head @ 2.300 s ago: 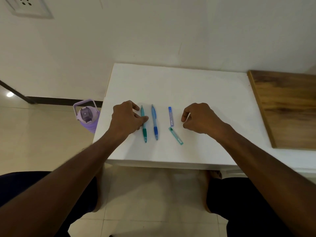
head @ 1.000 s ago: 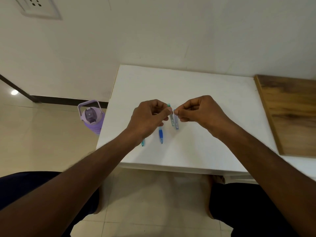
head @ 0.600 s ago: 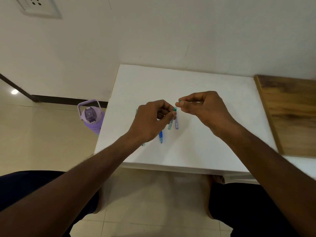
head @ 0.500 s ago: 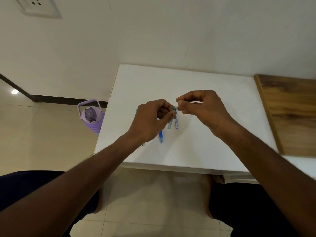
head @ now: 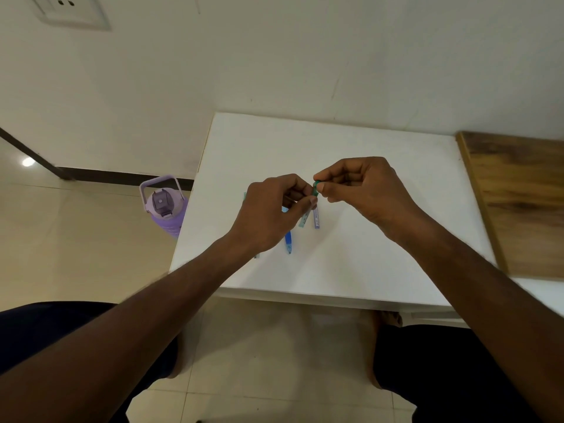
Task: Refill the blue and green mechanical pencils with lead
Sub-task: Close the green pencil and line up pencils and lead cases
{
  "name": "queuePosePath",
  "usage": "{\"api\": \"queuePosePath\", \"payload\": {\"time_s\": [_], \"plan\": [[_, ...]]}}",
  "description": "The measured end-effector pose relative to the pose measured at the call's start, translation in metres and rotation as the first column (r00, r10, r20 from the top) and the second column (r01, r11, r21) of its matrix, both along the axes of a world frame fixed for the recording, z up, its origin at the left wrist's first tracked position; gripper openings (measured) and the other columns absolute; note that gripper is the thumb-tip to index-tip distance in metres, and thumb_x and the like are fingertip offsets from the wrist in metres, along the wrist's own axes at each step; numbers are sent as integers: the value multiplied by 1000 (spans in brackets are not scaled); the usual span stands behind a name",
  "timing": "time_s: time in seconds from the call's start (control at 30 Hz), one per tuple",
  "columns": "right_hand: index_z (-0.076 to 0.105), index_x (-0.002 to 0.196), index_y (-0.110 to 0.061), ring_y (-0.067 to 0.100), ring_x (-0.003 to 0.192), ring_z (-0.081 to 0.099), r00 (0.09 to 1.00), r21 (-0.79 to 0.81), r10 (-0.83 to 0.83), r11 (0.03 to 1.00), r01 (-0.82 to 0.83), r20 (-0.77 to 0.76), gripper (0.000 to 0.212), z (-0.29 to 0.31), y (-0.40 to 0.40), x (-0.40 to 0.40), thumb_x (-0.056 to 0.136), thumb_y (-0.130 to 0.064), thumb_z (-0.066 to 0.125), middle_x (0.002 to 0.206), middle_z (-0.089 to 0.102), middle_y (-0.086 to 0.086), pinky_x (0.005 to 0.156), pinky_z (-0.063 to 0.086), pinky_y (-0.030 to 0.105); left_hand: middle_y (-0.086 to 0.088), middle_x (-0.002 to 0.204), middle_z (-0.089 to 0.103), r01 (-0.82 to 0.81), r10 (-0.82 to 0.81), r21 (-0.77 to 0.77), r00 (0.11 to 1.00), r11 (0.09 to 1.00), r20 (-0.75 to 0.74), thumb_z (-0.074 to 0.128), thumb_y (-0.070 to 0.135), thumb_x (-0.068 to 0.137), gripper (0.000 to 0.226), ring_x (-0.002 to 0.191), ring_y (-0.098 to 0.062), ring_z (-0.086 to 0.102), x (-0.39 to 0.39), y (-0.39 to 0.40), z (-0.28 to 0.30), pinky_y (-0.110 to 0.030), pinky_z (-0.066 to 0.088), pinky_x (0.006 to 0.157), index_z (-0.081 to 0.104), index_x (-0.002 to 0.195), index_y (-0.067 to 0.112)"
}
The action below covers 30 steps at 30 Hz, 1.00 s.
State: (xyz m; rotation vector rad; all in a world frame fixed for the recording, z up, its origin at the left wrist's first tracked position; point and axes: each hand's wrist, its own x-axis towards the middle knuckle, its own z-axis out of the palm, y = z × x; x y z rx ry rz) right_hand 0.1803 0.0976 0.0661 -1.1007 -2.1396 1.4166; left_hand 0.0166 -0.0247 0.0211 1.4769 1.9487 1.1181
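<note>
While the blue plastic mechanical pencil (head: pixel 288 244) lies nearest on the white table (head: pixel 351 270), with the green mechanical pencil (head: pixel 244 196) mostly hidden under the left hand (head: pixel 268 215), that hand pinches a slim green lead tube (head: pixel 305 219) above it. The right hand (head: pixel 363 190) pinches the tube's green cap (head: pixel 316 187). A blue lead tube (head: pixel 316 219) lies just beside.

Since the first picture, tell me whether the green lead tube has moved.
Yes. The green lead tube has left the white table: the left hand grips it raised, beside the blue lead tube.
</note>
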Motion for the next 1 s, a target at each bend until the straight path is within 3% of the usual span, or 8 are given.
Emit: {"api": "queuePosePath", "payload": {"time_s": [0.3, 0.43, 0.6, 0.77, 0.87, 1.0], "plan": [[85, 102, -25, 12, 89, 78, 997, -26, 60, 998, -59, 40, 17, 2, 8, 4, 85, -26, 86, 92, 82, -7, 90, 62, 32, 14, 84, 76, -4, 5, 8, 999, 1000, -41, 77, 33, 96, 10, 87, 1, 68, -1, 0, 5, -6, 49, 77, 77, 100, 24], [85, 97, -26, 6, 86, 78, 994, -21, 94, 995, -93, 54, 13, 0, 6, 4, 84, -26, 88, 93, 82, -12, 83, 61, 25, 22, 77, 71, -3, 3, -7, 998, 1000, -55, 79, 33, 94, 7, 84, 7, 68, -1, -1, 5, -3, 48, 77, 77, 96, 26], [82, 98, -17, 15, 88, 80, 999, -63, 38, 997, -38, -2, 12, -6, 0, -1, 87, -21, 85, 92, 82, -3, 86, 65, 35, 26, 73, 72, -35, 36, -16, 999, 999, 25, 81, 34, 92, 6, 72, 10, 71, 0, -2, 7, -2, 49, 71, 78, 93, 28], [80, 100, -12, 24, 88, 80, 991, -108, -95, 991, 84, -93, 10, -4, 17, 5, 91, -13, 82, 90, 80, 6, 81, 65, 35, 20, 84, 77, -78, 79, -47, 996, 996, 36, 74, 48, 95, 19, 77, 7, 72, -5, 2, 15, -8, 56, 78, 78, 102, 31], [82, 98, -11, 25, 84, 79, 991, -88, -135, 987, 136, 22, 8, -15, 33, 14, 90, -11, 82, 86, 79, 8, 80, 66, 36, 16, 86, 78, -124, 126, -72, 992, 990, 19, 69, 40, 100, 16, 78, 2, 73, -13, 2, 19, -11, 58, 78, 76, 100, 26], [83, 95, -14, 12, 69, 78, 964, 1, -112, 993, 115, 241, 7, -42, 33, 13, 89, -11, 82, 73, 79, -1, 77, 67, 31, 10, 92, 78, -175, 170, -127, 984, 976, -49, 71, 30, 100, 10, 79, -4, 73, -22, 1, 19, -8, 52, 77, 73, 104, 22]]}}
